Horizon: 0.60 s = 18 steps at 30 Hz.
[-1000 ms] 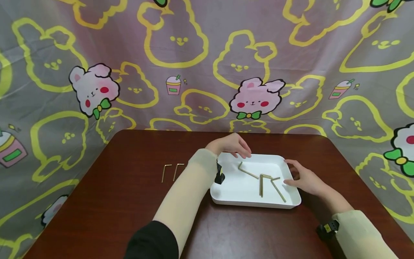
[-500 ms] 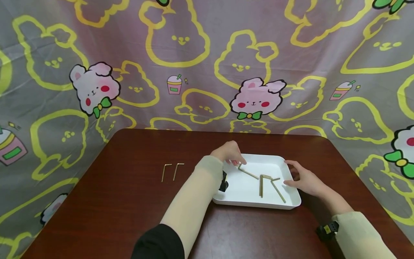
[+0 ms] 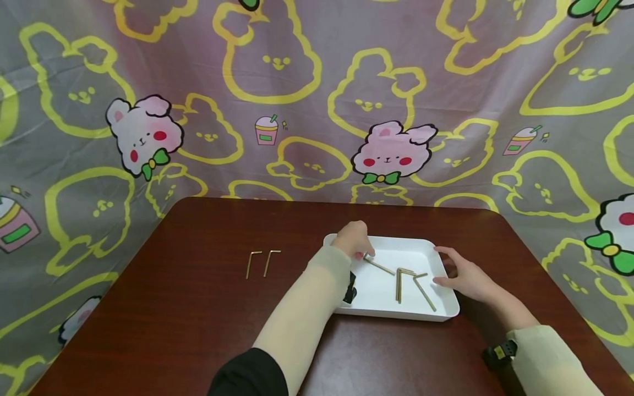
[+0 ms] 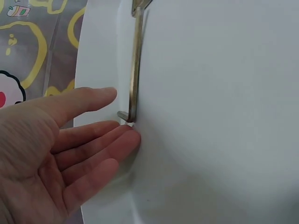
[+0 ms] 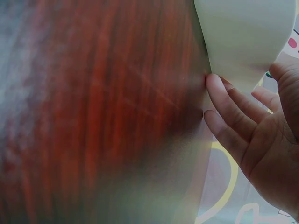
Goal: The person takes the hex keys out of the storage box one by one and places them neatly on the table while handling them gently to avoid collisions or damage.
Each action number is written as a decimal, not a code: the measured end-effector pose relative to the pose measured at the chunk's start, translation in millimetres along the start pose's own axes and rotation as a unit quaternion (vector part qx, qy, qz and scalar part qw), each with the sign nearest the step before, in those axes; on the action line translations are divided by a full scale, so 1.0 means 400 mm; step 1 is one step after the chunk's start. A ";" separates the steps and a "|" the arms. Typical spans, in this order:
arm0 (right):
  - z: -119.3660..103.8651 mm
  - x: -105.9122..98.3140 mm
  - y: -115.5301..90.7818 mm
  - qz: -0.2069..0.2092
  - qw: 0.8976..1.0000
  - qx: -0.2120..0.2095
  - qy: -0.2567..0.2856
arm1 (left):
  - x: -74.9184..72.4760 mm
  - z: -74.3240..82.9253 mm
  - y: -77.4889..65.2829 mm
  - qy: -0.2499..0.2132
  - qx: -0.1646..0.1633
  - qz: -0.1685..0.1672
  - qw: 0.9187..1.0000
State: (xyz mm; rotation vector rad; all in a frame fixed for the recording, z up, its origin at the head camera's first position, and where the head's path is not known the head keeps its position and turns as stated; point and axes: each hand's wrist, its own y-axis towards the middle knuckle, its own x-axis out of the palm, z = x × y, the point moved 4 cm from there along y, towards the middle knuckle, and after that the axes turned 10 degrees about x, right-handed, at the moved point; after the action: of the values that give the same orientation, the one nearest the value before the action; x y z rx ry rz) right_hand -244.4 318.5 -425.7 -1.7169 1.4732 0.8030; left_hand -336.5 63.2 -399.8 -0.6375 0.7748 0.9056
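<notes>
In the head view a white tray point(image 3: 391, 314) holds several brass-coloured L-shaped hex keys. My left hand point(image 3: 353, 239) reaches over its back left part, beside the leftmost hex key point(image 3: 380, 267). The left wrist view has the fingertips of that hand point(image 4: 60, 149) right at the bend of the hex key point(image 4: 134, 70), thumb held apart. My right hand point(image 3: 470, 280) holds the tray's right side, with the thumb over the rim. In the right wrist view the fingers of this hand point(image 5: 261, 144) lie along the tray's outer wall point(image 5: 247, 37).
Two hex keys lie side by side on the brown table point(image 3: 198, 308), left of the tray: a left one point(image 3: 249, 267) and a right one point(image 3: 268, 265). A patterned cloth point(image 3: 297, 77) hangs behind the table and along both sides.
My left hand has come down and slightly nearer, from over the tray's back rim to the leftmost hex key. My right hand has stayed at the tray's right side.
</notes>
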 end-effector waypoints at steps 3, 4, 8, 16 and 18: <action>-0.001 0.000 -0.002 -0.001 1.000 0.002 0.002 | 0.006 0.000 -0.001 0.004 -0.001 0.003 1.000; -0.002 0.000 -0.003 -0.001 1.000 0.002 0.003 | 0.008 0.000 0.000 0.009 0.002 0.003 1.000; -0.004 -0.001 -0.004 -0.002 1.000 0.001 0.005 | 0.015 -0.002 0.002 0.027 0.009 0.002 1.000; -0.006 0.001 -0.004 -0.003 1.000 0.003 0.003 | 0.033 -0.018 0.005 -0.014 0.022 0.011 1.000; -0.007 0.001 -0.005 -0.003 1.000 0.002 0.004 | 0.034 -0.019 0.004 -0.020 0.025 0.011 0.999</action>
State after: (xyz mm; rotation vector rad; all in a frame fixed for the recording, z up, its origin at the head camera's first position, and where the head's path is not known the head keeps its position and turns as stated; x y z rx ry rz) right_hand -242.2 316.0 -424.0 -1.7223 1.4739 0.7914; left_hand -334.9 64.2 -415.4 -0.5668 0.7666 0.9141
